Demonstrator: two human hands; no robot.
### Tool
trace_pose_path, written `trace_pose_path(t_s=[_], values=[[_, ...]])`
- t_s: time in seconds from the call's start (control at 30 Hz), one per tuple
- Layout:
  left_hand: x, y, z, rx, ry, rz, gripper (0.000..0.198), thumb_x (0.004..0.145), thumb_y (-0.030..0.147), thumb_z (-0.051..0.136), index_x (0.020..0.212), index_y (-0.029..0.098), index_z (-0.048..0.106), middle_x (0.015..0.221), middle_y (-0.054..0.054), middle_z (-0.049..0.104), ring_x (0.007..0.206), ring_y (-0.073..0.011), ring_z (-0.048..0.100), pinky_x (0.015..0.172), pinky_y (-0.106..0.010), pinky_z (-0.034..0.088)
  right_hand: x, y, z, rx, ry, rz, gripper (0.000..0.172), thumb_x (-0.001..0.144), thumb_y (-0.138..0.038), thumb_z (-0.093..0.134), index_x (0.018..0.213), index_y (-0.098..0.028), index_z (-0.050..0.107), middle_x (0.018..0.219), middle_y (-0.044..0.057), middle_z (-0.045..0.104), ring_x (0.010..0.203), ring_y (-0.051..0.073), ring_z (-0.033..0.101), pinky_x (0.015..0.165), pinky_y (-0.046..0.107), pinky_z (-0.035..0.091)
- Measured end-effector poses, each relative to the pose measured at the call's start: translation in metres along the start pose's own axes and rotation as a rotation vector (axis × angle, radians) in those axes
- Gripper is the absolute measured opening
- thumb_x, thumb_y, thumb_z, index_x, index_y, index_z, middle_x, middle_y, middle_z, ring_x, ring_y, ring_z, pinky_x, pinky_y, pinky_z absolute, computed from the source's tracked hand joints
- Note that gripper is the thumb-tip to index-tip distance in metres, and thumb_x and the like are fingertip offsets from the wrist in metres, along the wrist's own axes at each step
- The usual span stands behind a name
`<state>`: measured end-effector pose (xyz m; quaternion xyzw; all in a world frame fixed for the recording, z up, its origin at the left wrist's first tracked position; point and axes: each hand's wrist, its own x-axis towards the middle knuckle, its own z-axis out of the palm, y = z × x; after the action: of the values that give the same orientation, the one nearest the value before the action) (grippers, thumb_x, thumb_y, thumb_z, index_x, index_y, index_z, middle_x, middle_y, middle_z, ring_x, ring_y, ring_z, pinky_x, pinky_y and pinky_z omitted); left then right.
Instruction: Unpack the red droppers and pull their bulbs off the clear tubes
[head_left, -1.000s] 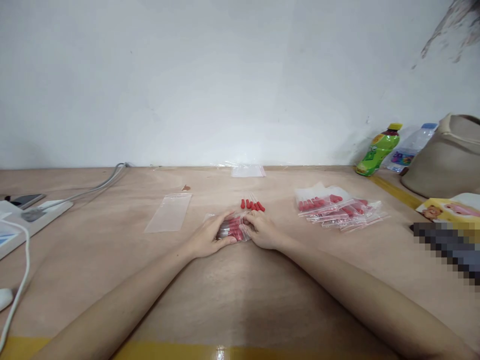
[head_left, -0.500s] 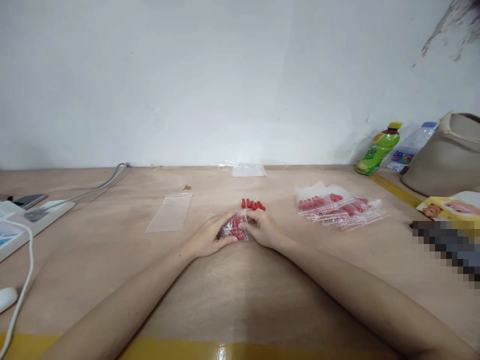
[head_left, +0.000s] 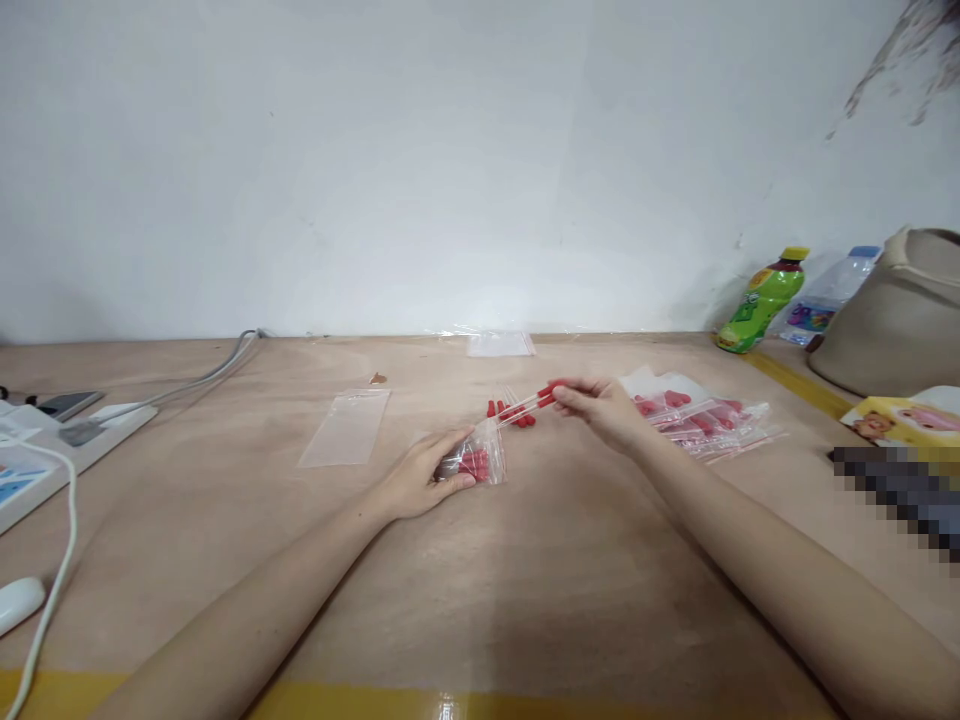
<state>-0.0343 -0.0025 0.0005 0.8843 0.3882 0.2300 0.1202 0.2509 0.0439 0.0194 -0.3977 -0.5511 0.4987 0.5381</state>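
My left hand [head_left: 427, 472] is closed around the side of a clear plastic bag [head_left: 491, 452] lying on the table, its fingers and thumb on either side. Red rubber bulbs [head_left: 474, 464] show through the film. Raised to the right of the bag, my right hand [head_left: 598, 405] pinches droppers [head_left: 546, 393] by their red bulbs. Their thin clear tubes slant down left toward the bag's mouth; how many there are I cannot tell. Just behind the bag, several loose droppers [head_left: 501, 409] lie on the table, partly crossed by the held tubes.
Right of my right hand is a pile of zip bags [head_left: 709, 425] with red-bulbed droppers. A flat bag [head_left: 346, 428] lies left, more bags [head_left: 500, 345] by the wall. A green bottle [head_left: 763, 300], a clear bottle [head_left: 829, 295], a beige bin [head_left: 892, 330] and a power strip [head_left: 112, 430] stand around.
My right hand has moved from the bag's mouth up and to the right, with droppers now pinched in its fingers. Fewer red bulbs show inside the bag. My left hand keeps its place.
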Motion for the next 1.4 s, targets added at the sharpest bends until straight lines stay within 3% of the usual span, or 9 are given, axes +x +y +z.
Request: trace_pose_path(t_s=[0.1,0.2,0.33,0.43,0.6,0.83,1.13,1.23,1.4], values=[[0.0,-0.001,0.001,0.005,0.008,-0.008,0.059,0.081,0.046,0.051,0.132,0.022,0.034,0.131,-0.008,0.046,0.117,-0.0238,0.045,0.096,-0.038,0.039,0.008,-0.003,-0.019,0.004,0.204,-0.132,0.029,0.063,-0.034,0.072,0.087,-0.019,0.066,0.086,0.003,0.069,0.072,0.012,0.063,0.074,0.03,0.052],[0.0,-0.002,0.001,0.013,0.011,-0.01,0.059,0.081,0.046,0.051,0.132,0.021,0.035,0.131,-0.009,0.045,0.117,-0.0241,0.044,0.096,-0.039,0.039,0.008,0.006,-0.024,-0.261,0.293,-0.275,0.026,0.066,-0.032,0.068,0.089,-0.018,0.066,0.088,0.006,0.068,0.081,0.017,0.063,0.079,0.035,0.051],[0.0,-0.002,0.001,0.019,0.013,0.0,0.058,0.081,0.046,0.051,0.132,0.022,0.035,0.13,-0.008,0.046,0.116,-0.0244,0.046,0.095,-0.04,0.04,0.003,0.027,-0.016,-0.753,0.187,-0.526,0.019,0.076,-0.027,0.057,0.09,-0.021,0.067,0.092,0.007,0.065,0.084,0.019,0.06,0.08,0.037,0.049],[0.0,-0.001,0.001,0.016,0.012,0.003,0.058,0.081,0.046,0.051,0.131,0.022,0.035,0.129,-0.008,0.047,0.115,-0.0244,0.046,0.095,-0.04,0.039,0.003,0.037,-0.01,-0.915,0.058,-0.631,0.022,0.08,-0.025,0.051,0.094,-0.022,0.066,0.094,0.008,0.063,0.087,0.02,0.059,0.08,0.037,0.049],[0.001,0.0,0.001,-0.001,0.001,-0.009,0.058,0.081,0.046,0.051,0.131,0.022,0.036,0.128,-0.008,0.048,0.115,-0.0239,0.046,0.095,-0.039,0.039,0.005,0.044,-0.008,-1.005,-0.083,-0.634,0.024,0.082,-0.024,0.049,0.1,-0.02,0.065,0.099,0.01,0.06,0.09,0.021,0.058,0.082,0.039,0.048],[0.001,0.001,0.0,-0.009,-0.006,-0.007,0.057,0.082,0.045,0.051,0.131,0.022,0.035,0.128,-0.008,0.048,0.114,-0.0229,0.047,0.095,-0.039,0.039,0.003,0.048,-0.005,-1.036,-0.134,-0.576,0.025,0.084,-0.025,0.047,0.102,-0.019,0.064,0.099,0.01,0.06,0.09,0.021,0.058,0.082,0.038,0.048],[0.0,-0.001,-0.004,-0.03,-0.054,0.067,0.061,0.08,0.044,0.053,0.133,0.021,0.033,0.127,-0.01,0.048,0.113,-0.0241,0.047,0.094,-0.04,0.039,-0.01,0.036,0.0,-0.879,0.057,-0.639,0.022,0.084,-0.031,0.047,0.091,-0.019,0.065,0.083,0.008,0.061,0.08,0.019,0.056,0.075,0.035,0.047],[0.0,0.002,-0.008,-0.071,-0.148,0.186,0.06,0.077,0.043,0.057,0.13,0.022,0.038,0.125,-0.01,0.05,0.115,-0.0257,0.046,0.096,-0.043,0.036,-0.021,0.027,0.012,-0.824,-0.048,-0.612,0.019,0.083,-0.031,0.049,0.089,-0.02,0.064,0.081,0.006,0.062,0.078,0.018,0.056,0.074,0.035,0.046],[0.003,0.018,-0.014,-0.036,-0.26,0.367,0.035,0.081,0.034,0.053,0.116,0.033,0.055,0.132,-0.003,0.044,0.126,-0.0263,0.032,0.104,-0.049,0.022,-0.034,0.019,0.034,-0.805,-0.397,-0.688,0.024,0.078,-0.012,0.046,0.092,-0.022,0.063,0.09,0.006,0.06,0.086,0.018,0.052,0.08,0.037,0.043]])
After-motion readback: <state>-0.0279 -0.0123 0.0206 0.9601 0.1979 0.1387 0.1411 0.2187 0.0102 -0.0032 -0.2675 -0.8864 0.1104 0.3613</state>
